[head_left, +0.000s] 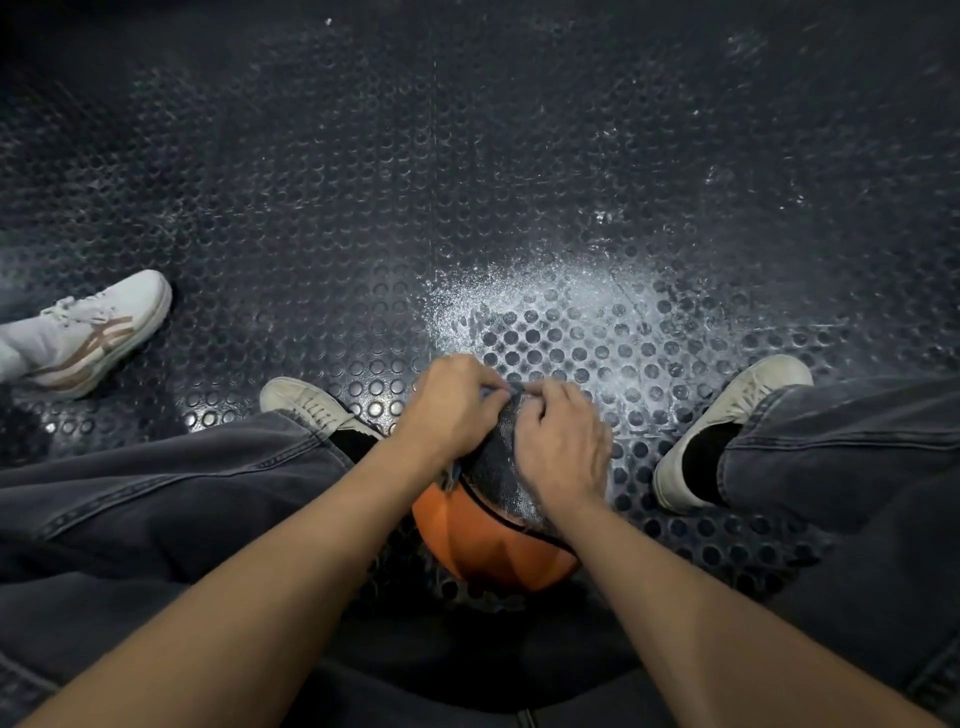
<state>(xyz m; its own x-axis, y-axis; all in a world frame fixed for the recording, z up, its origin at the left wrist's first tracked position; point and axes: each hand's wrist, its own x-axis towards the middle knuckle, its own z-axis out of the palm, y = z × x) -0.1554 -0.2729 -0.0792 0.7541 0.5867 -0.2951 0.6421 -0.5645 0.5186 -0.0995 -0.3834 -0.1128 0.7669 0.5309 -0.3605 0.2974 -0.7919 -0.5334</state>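
Low between the spread legs, close to the body: an orange ball (483, 540) with black seams, its far half covered by a dark mesh cloth (496, 457). Contact between ball and floor (467, 182) hidden by the legs and arms.

At the far edge of the cloth, both hands side by side, nearly touching. Curled over that edge, the left hand (454, 397), fingers (488, 387) bent and pinching the mesh. Lying on the cloth on top of the ball, the right hand (563, 444), fingers (540, 400) curled tight on the same edge, just beside the left. Bare forearms running in from the bottom corners.

Dark grey jeans (182, 493) on both legs. Left of the hands, a pale shoe (306, 402); well to the right, its mate (727, 415); both flat on the black studded floor. Just beyond the hands, a white dusty patch (545, 291). At the left edge, well apart, a white trainer (104, 327) with brown stripes, on a second person's foot.
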